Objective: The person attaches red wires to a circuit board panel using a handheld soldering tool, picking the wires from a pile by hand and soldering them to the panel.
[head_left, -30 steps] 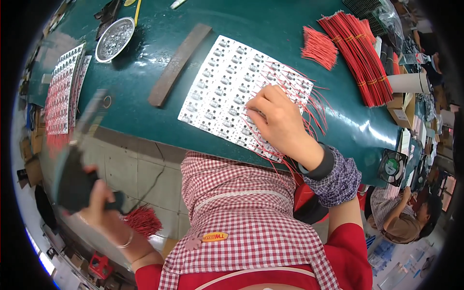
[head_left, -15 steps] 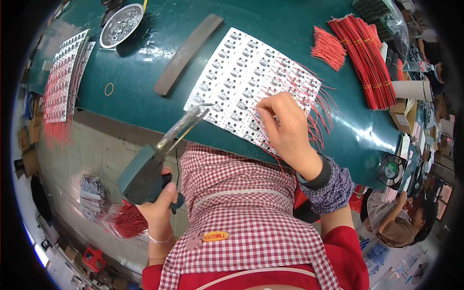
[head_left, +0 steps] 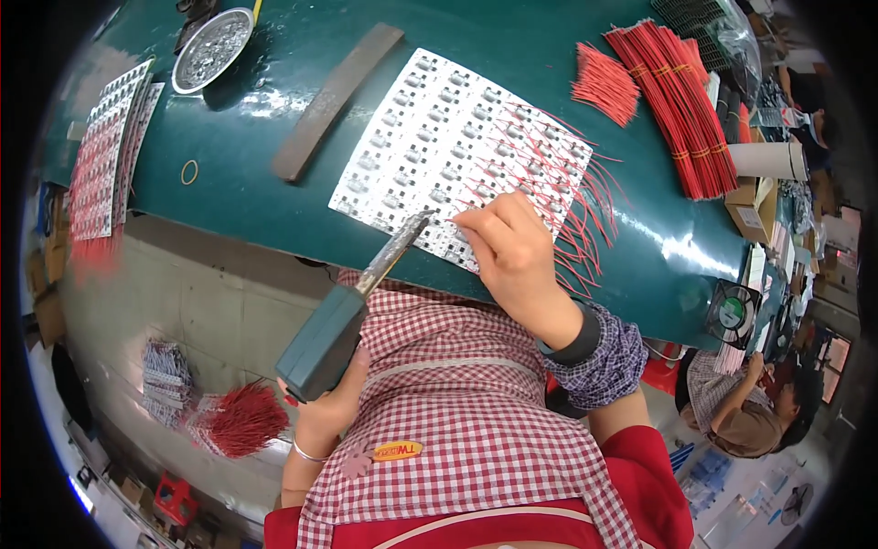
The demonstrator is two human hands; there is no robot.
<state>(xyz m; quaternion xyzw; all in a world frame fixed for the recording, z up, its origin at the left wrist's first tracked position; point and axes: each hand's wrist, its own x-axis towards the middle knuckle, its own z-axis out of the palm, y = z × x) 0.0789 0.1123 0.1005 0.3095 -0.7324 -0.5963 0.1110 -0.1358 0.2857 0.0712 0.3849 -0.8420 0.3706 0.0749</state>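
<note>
My left hand (head_left: pixel 337 403) is wrapped round the handle of a dark green soldering gun (head_left: pixel 322 346). Its long metal tip reaches over the near edge of a white circuit board panel (head_left: pixel 377 169), close to my right fingertips. My right hand (head_left: pixel 523 265) is closed in a pinch just above the board, on what looks like the end of a thin red wire, mostly hidden by the fingers. Rows of small components cover the panel. Many red wires (head_left: pixel 599 206) stick out from its right part and hang past its edge.
A dark flat bar (head_left: pixel 337 101) and a metal bowl (head_left: pixel 213 53) lie left of the panel. Wired boards (head_left: pixel 110 151) are stacked at the table's left edge. Red wire bundles (head_left: pixel 677 114), a loose wire pile (head_left: pixel 605 84) and a small fan (head_left: pixel 732 309) are on the right. Another person (head_left: pixel 745 407) sits beyond.
My right hand has moved left and slightly nearer across the panel. The soldering gun has swung right, its tip now beside my right fingertips. The whole view has shifted slightly.
</note>
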